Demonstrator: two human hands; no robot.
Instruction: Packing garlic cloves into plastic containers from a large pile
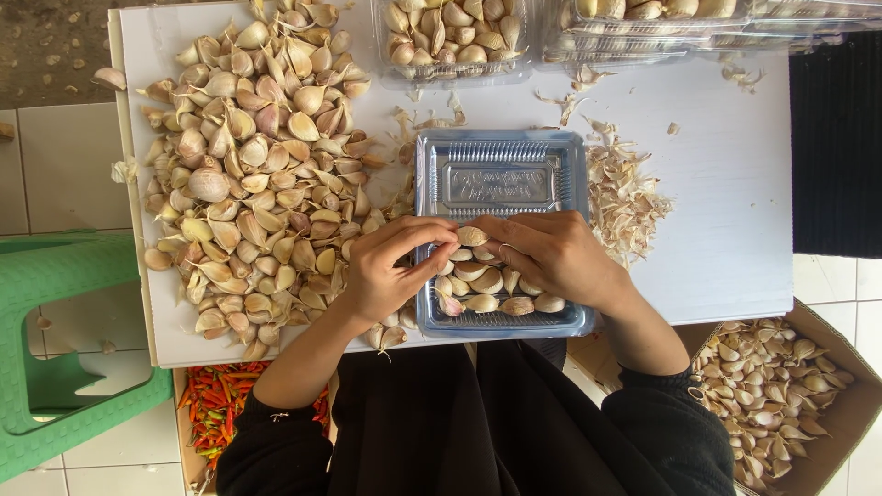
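Pinching one garlic clove together, both hands hovered over the clear tray (half filled) on the white surface.

tray: clear glossy plastic | garlic cloves: dry papery skins | table: smooth matt white

A flat white rectangular worktop carried everything. On its left half lay a big loose heap of unpeeled garlic cloves. At its near middle sat a clear rectangular plastic tray, with a small pile of papery garlic skins just to its right. Along the far edge stood more clear plastic containers of cloves.
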